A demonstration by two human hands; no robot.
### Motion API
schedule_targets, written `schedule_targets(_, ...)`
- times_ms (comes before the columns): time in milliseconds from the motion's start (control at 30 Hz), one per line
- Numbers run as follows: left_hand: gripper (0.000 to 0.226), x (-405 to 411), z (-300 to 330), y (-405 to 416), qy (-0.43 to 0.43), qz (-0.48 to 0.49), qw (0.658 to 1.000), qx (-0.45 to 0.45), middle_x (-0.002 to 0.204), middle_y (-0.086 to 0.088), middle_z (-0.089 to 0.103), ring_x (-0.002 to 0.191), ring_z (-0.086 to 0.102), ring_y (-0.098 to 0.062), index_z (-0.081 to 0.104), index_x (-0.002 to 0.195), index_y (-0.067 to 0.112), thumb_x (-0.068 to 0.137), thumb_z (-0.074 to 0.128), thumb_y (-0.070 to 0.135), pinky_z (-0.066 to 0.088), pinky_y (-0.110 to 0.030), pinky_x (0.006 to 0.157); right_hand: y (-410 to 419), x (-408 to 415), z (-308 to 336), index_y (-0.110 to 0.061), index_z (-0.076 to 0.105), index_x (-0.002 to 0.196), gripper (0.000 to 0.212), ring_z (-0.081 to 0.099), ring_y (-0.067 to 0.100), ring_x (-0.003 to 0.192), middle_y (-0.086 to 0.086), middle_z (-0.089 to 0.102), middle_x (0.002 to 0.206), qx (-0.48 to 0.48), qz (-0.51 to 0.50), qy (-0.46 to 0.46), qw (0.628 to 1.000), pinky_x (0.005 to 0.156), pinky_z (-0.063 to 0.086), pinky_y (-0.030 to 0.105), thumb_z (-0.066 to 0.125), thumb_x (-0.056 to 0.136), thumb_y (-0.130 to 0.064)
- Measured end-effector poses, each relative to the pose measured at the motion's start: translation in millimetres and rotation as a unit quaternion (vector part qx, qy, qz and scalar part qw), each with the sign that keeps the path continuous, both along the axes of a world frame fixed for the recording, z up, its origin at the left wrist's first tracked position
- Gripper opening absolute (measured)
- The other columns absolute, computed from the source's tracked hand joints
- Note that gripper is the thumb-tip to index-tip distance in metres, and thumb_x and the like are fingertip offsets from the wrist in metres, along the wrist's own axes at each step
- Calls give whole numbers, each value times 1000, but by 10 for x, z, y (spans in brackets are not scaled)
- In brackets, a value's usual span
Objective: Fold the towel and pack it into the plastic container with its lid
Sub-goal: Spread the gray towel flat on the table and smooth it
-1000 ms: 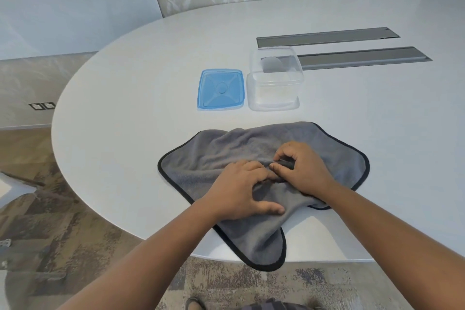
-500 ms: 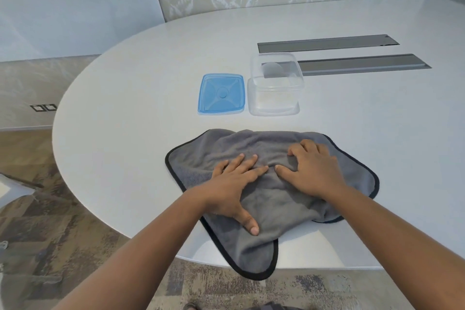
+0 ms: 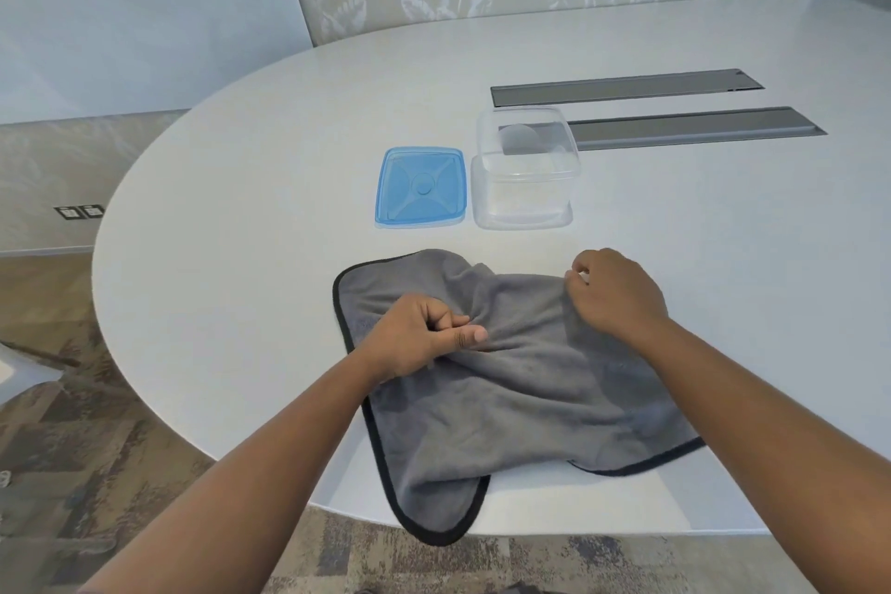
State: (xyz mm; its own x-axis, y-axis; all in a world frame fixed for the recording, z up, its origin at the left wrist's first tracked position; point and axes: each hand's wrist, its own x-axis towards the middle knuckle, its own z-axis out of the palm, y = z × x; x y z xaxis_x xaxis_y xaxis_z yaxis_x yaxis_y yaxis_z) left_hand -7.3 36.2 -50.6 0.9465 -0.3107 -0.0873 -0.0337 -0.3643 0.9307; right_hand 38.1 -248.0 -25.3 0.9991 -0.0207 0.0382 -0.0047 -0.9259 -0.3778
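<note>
A grey towel [image 3: 511, 381] with black edging lies rumpled on the white table [image 3: 241, 217], one corner hanging over the near edge. My left hand [image 3: 419, 338] is closed on a bunch of the towel near its left middle. My right hand [image 3: 612, 294] pinches the towel's far right edge. Beyond the towel stand an empty clear plastic container [image 3: 525, 174] and, just left of it, its blue lid [image 3: 420, 186] lying flat.
Two long grey cable slots [image 3: 627, 87] [image 3: 694, 128] are set into the tabletop behind the container. The table's rounded edge runs close on the left and front, with patterned floor [image 3: 72, 424] below. A wall with leaf pattern stands behind.
Both hands went from pressing flat on the towel's middle to gripping it. My right hand moved to the far right edge, my left closed on a fold. The towel has shifted and wrinkled.
</note>
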Motion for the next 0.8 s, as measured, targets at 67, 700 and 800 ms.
schedule_targets(67, 63, 36, 1, -11, -30, 24, 999, 8, 54, -12, 53, 61, 63, -14, 45, 55, 7, 80, 84, 48, 48, -21, 62, -18, 35, 2, -18, 63, 89, 28, 59, 26, 84, 2, 64, 95, -14, -1, 28, 999, 66, 45, 35, 39, 97, -30)
schedule_targets(700, 55, 79, -118, -119, -231, 68, 947, 211, 104, 22, 63, 98, 56, 0, 53, 121, 41, 74, 73, 63, 47, -23, 87, 336, -40, 237, -26, 77, 105, 27, 70, 13, 101, -3, 78, 106, 255, 178, 352, 883, 96, 57, 37, 75, 86, -46)
schedule_targets(800, 77, 71, -127, -114, -215, 78, 954, 196, 103, 24, 61, 102, 55, 5, 38, 140, 44, 73, 74, 62, 43, -16, 90, 400, -66, 237, -24, 77, 94, 15, 66, 14, 89, 3, 77, 100, 241, 180, 320, 898, 89, 54, 38, 78, 84, -36)
